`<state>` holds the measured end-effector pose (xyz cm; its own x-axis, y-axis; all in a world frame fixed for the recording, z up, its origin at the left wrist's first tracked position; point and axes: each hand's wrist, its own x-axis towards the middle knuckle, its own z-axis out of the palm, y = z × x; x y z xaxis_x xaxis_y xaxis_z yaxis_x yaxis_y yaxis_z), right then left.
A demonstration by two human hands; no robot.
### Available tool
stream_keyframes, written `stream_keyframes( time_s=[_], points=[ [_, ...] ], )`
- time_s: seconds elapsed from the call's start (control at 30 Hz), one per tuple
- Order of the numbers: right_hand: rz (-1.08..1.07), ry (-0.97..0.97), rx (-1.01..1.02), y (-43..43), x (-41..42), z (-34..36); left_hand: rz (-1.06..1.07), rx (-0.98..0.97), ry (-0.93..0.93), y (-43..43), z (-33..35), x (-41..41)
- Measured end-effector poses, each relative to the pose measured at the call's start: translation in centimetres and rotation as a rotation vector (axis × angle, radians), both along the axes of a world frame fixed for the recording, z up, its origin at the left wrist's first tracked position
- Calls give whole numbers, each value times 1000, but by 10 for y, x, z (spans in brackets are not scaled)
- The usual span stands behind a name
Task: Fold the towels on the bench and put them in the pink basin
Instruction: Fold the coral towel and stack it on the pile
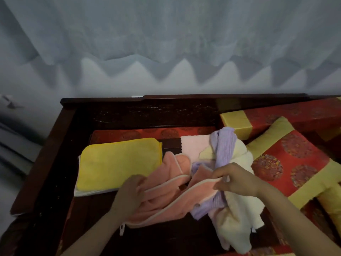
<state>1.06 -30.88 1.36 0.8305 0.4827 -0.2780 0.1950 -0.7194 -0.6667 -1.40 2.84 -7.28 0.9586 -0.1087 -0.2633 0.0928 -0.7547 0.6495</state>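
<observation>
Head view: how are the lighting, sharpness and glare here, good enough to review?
Head view: dim, flat light with no glare; the dark bench loses detail in shadow; the left hand and pink towel are motion-blurred, the right hand pinching its edge slightly sharper; the curtain is soft; the folded yellow towel reads clearest.

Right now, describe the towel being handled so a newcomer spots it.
On the dark wooden bench, right of the folded yellow towel, lies a heap of loose towels. The peach towel lies at its left, held by the left hand and right hand. Only it has a pale piped edge, unlike the lilac towel and cream towel.
</observation>
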Motion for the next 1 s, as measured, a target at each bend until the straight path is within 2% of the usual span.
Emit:
stream_keyframes(
  time_s=[0.07, 0.17, 0.27, 0.37, 0.4, 0.47, 0.53, 0.6, 0.7, 0.83, 0.93, 1.0],
  points=[
    [21, -52, 5, 4, -6, -3, -190, -58, -79, -41, -6, 19],
    [63, -154, -50, 5, -11, -6, -410, 109, -142, -92, -9, 47],
    [-10, -261, -139, 2, -16, -5, -456, 175, -53, -116, -37, 71],
    [-152, -381, -160, -2, -24, -3, -358, 112, 145, -119, -54, 81],
    [-184, -402, -140, -2, -26, -2, -332, 82, 178, -118, -52, 80],
    [-247, -348, -10, 1, -31, 5, -312, 16, 127, -114, -37, 75],
    [-236, -222, 147, 9, -35, 14, -218, -114, 57, -107, -18, 70],
    [-143, -89, 231, 23, -37, 19, 3, -391, 30, -94, -2, 60],
    [-13, 64, 306, 49, -35, 12, 200, -767, 146, -71, 21, 35],
    [-38, -49, 441, 95, -20, -1, 243, -985, 304, -43, 36, 8],
    [-120, -80, 519, 120, -9, -10, 201, -1005, 344, -27, 43, -3],
    [-179, -116, 501, 131, -5, -18, 233, -1081, 376, -18, 43, -8]
  ],
)
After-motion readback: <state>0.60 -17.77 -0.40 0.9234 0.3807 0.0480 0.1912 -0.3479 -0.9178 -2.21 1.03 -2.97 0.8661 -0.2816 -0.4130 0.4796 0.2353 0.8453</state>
